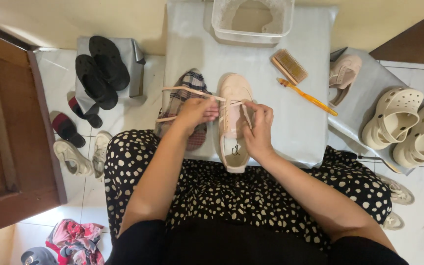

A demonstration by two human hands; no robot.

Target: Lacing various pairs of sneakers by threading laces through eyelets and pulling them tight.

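A: What is shown, from left to right?

B: Black sandals (101,68) are seen at far left. Next, a plaid cloth (185,91) lies on the grey counter (251,54). The left hand (195,112) is closed on a pale lace (187,90), pulled out sideways. A cream sneaker (232,122) sits at the counter's near edge, toe pointing away. The right hand (258,128) is pinched on the lace at the eyelets.

A: How is the lacing best done?

B: Even tension is probably called for, with the shoe kept steady. A brush (289,66) and an orange toothbrush (307,97) lie further right.

Two clogs (393,115), two brushes (290,66), one tub (251,19).
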